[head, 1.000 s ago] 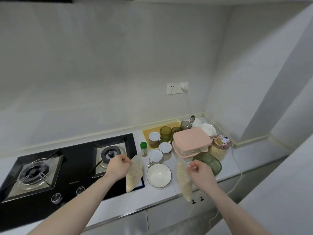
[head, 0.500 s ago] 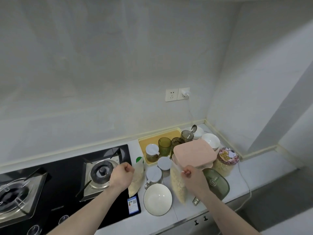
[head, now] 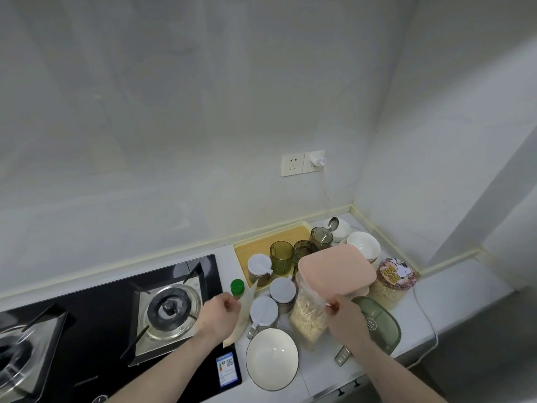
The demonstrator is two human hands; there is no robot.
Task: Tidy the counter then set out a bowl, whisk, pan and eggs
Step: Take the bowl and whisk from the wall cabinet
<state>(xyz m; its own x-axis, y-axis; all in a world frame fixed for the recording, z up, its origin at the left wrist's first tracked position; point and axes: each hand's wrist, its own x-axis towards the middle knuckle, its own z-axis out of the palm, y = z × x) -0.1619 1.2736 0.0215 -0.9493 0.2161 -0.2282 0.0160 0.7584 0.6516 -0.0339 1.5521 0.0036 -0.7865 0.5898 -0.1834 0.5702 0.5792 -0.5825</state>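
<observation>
White bowl (head: 272, 359): empty, upright on the counter (head: 453, 301) near its front edge, just right of the black gas hob (head: 116, 330). Left hand (head: 216, 317): fingers curled, pinching the top of a pale bag (head: 244, 314) that hangs over the hob's right edge, just left of the bowl. Right hand (head: 345, 319): fingertips pinching the top of a clear bag of pale flakes (head: 308, 315), which hangs just behind and to the right of the bowl. Behind the bowl: three white-lidded jars (head: 264, 311), a green-capped bottle (head: 237, 286). Further back: yellow tray (head: 261, 248) against the wall, holding one of the jars and green glass tumblers (head: 281, 255). To the right: pink lidded container (head: 337, 271), green lidded container (head: 377, 327) partly under the right wrist, patterned-lid jar of pale contents (head: 393, 282), stacked white bowls (head: 363, 245) in the corner, one with a spoon (head: 332, 223). On the wall: double socket (head: 302, 162) with a white plug and cable.
</observation>
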